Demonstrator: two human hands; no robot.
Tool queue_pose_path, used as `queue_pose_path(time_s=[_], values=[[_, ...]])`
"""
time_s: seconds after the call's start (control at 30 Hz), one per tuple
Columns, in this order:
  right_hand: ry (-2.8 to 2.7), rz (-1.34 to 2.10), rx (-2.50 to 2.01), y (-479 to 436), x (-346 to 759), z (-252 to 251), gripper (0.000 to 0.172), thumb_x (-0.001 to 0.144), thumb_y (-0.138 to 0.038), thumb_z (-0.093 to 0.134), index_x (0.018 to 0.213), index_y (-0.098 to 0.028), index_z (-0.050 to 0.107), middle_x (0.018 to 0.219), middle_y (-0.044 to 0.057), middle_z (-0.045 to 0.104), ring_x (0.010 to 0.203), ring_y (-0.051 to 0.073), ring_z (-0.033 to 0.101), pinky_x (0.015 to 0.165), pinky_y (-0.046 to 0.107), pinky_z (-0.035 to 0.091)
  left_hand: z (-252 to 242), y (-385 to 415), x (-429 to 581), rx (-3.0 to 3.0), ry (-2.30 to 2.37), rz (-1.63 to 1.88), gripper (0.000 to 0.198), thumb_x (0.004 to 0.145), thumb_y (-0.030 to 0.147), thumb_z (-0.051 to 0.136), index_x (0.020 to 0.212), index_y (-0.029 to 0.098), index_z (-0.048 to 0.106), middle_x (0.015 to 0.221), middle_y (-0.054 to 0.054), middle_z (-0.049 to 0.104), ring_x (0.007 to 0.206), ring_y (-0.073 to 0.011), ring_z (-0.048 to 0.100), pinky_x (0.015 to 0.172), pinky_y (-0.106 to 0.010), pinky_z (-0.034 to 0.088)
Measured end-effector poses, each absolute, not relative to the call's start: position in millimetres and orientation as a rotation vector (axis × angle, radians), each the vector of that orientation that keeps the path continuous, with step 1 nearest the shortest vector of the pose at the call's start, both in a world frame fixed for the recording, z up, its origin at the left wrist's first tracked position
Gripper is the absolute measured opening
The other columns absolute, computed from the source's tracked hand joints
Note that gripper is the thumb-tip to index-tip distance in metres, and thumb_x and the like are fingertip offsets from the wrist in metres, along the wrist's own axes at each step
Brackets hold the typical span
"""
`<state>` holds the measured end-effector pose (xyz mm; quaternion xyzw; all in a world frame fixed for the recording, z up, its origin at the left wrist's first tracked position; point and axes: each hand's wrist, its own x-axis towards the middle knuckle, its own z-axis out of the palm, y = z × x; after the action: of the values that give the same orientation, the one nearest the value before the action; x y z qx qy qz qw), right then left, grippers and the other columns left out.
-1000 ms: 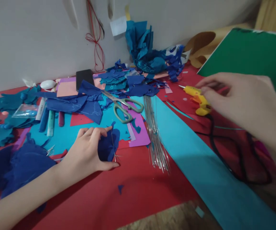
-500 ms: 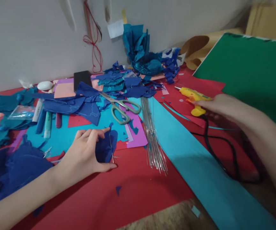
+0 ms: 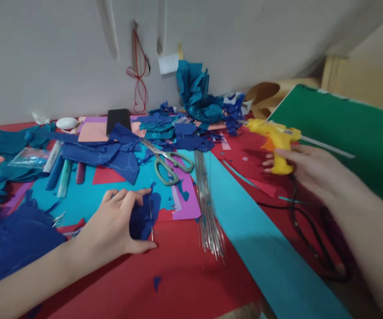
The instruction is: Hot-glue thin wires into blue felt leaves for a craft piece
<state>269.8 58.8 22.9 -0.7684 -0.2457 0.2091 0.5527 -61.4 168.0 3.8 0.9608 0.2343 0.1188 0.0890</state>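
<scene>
On the red paper (image 3: 121, 288), my left hand (image 3: 114, 221) lies with thumb and index finger spread wide. Their tips press near the two ends of a thin wire (image 3: 151, 215), which lies across a dark blue crepe paper piece (image 3: 142, 220). My right hand (image 3: 306, 170) is wrapped round the handle of a yellow hot glue gun (image 3: 276, 135), held up at the right with its nozzle pointing left. A black cord (image 3: 306, 221) hangs from the handle. Between the hands lies a bundle of silver wires (image 3: 207, 212).
Green-handled scissors (image 3: 168, 166) lie open beyond my left hand. Capped markers (image 3: 65, 177), a black phone (image 3: 118, 120) and blue paper scraps (image 3: 101, 153) spread behind. A long turquoise strip (image 3: 254, 230) runs right of the wires. A green board (image 3: 340, 128) leans at the right.
The glue gun has turned, so its handle now shows more upright. The view has tilted up a little. My left hand keeps its place on the wire and blue paper.
</scene>
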Motion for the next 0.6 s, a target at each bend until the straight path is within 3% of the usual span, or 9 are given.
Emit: queue_pose_path(time_s=[0.07,0.17,0.3,0.47,0.6], values=[[-0.623,0.572,-1.742,61,252,33,0.02,0.055,-0.019,0.063,0.071,-0.016,0.05,0.063,0.001,0.057,0.053,0.011,0.056,0.056,0.023,0.046,2,168,-62,2.841,0.732,0.376,0.052,0.048,0.042,0.069,0.081,0.02,0.035,0.111,-0.01,0.057,0.082,-0.0248,0.056,0.075,-0.039,0.035],[-0.764,0.724,-1.683,62,227,42,0.032,0.046,-0.03,0.071,0.068,-0.016,0.053,0.059,0.001,0.057,0.055,0.011,0.055,0.052,0.021,0.044,0,167,-63,2.824,0.756,0.397,0.052,0.046,0.041,0.069,0.082,0.02,0.038,0.106,-0.009,0.059,0.08,-0.0248,0.056,0.073,-0.039,0.036],[-0.898,0.89,-1.662,62,204,50,0.034,0.055,-0.046,0.067,0.061,-0.015,0.052,0.055,0.0,0.054,0.05,0.01,0.051,0.047,0.021,0.041,0,166,-63,2.844,0.741,0.414,0.056,0.046,0.039,0.071,0.087,0.019,0.038,0.104,-0.009,0.06,0.078,-0.0244,0.056,0.073,-0.039,0.036],[-1.181,1.025,-1.682,62,191,55,0.032,0.063,-0.047,0.059,0.061,-0.016,0.052,0.05,0.0,0.052,0.043,0.008,0.044,0.039,0.019,0.033,4,165,-64,2.857,0.711,0.375,0.057,0.048,0.041,0.071,0.086,0.018,0.036,0.106,-0.011,0.059,0.08,-0.0247,0.055,0.072,-0.038,0.036],[-1.367,1.097,-1.664,65,183,53,0.033,0.066,-0.048,0.052,0.053,-0.018,0.044,0.043,-0.003,0.042,0.038,0.007,0.035,0.034,0.02,0.026,6,164,-65,2.821,0.728,0.302,0.059,0.048,0.046,0.071,0.086,0.018,0.036,0.108,-0.011,0.057,0.082,-0.0254,0.055,0.073,-0.039,0.035]])
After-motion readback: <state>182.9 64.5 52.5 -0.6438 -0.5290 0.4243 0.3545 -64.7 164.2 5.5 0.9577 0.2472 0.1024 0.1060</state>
